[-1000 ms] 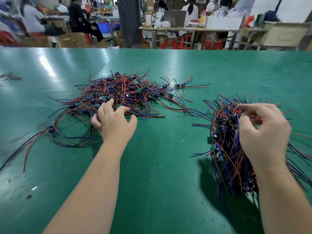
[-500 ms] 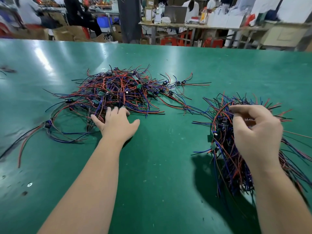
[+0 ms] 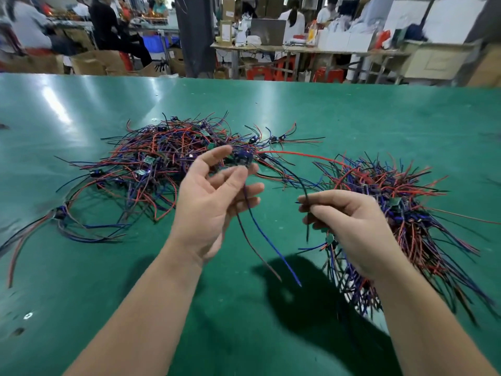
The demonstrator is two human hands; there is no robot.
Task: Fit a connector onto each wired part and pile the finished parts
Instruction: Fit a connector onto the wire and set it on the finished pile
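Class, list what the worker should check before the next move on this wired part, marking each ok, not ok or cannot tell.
1. Left hand pinches the wired part above the table: ok.
2. Right hand pinches a black wire: ok.
3. Connector ready in the fingers: cannot tell, blurred.
4. Red wire free of the right pile: cannot tell.
5. Green table bare below the hands: ok.

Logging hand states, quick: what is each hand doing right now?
Left hand: pinches a small wired part between thumb and fingertips, its wires dangling.
Right hand: fingers curled, pinching a dark wire near its end.
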